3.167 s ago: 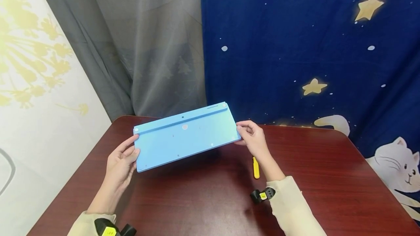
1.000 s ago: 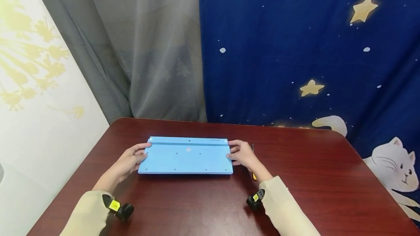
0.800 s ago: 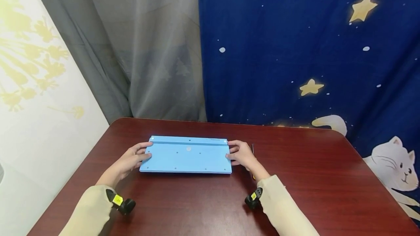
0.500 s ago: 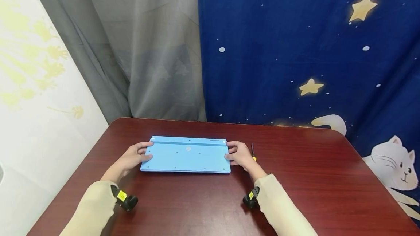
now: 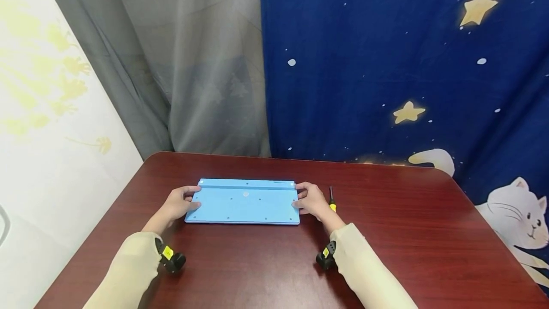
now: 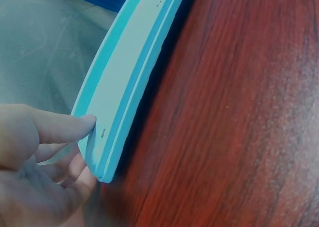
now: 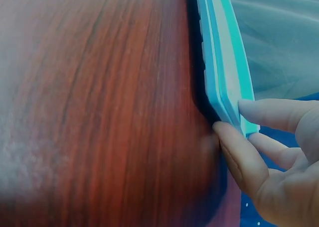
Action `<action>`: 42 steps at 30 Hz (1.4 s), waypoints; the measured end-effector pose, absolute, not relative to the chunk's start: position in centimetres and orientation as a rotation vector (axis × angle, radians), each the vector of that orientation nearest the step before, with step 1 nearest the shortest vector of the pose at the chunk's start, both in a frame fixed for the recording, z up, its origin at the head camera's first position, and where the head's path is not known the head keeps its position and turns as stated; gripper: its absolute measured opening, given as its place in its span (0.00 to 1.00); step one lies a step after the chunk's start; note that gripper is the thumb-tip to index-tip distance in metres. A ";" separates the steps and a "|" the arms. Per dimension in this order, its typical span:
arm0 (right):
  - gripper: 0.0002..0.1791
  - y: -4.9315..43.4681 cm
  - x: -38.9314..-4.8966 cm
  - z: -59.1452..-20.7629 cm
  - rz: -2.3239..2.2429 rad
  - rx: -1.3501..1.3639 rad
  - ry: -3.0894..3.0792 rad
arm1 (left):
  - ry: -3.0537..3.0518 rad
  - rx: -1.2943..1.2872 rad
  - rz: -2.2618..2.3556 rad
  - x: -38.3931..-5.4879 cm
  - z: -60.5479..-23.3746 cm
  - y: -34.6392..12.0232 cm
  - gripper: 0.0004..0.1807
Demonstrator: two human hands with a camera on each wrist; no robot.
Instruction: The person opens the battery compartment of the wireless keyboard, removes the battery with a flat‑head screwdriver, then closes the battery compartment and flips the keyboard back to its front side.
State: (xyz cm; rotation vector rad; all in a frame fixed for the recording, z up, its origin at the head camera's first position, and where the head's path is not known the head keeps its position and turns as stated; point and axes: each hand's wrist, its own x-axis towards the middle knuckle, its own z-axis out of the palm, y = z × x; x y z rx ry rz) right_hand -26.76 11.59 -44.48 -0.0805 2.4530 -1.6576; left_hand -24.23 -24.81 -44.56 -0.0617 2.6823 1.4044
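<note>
A light blue keyboard lies underside up at the middle of the table, showing small screw holes, a round pale mark and a raised strip along its far side. My left hand grips its left end, thumb on the underside and fingers around the edge. At the right end my right hand pinches it the same way. In the right wrist view, key edges show beneath the keyboard. Whether it rests fully on the table, I cannot tell. Just right of my right hand is a screwdriver, its yellow handle partly hidden by the wrist.
The dark red wooden table extends around the keyboard. Behind it hang a grey curtain and a blue curtain with stars and a cat. A white patterned panel borders the left side.
The keyboard, earlier held up and tilted, has come down to the tabletop and levelled. Both hands kept their grip. In the last second it barely shifted, and more of the screwdriver came into view.
</note>
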 end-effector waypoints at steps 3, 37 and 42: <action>0.28 11.4 -26.9 -44.4 -1.600 -0.074 2.516 | 2.692 -0.082 1.401 -24.3 -44.6 -24.7 0.27; 0.28 11.8 -26.7 -45.1 -1.677 -0.058 2.456 | 2.698 0.033 1.444 -25.1 -43.3 -24.0 0.26; 0.28 11.8 -26.7 -45.2 -1.693 -0.075 2.449 | 2.654 0.137 1.458 -25.5 -42.5 -23.3 0.26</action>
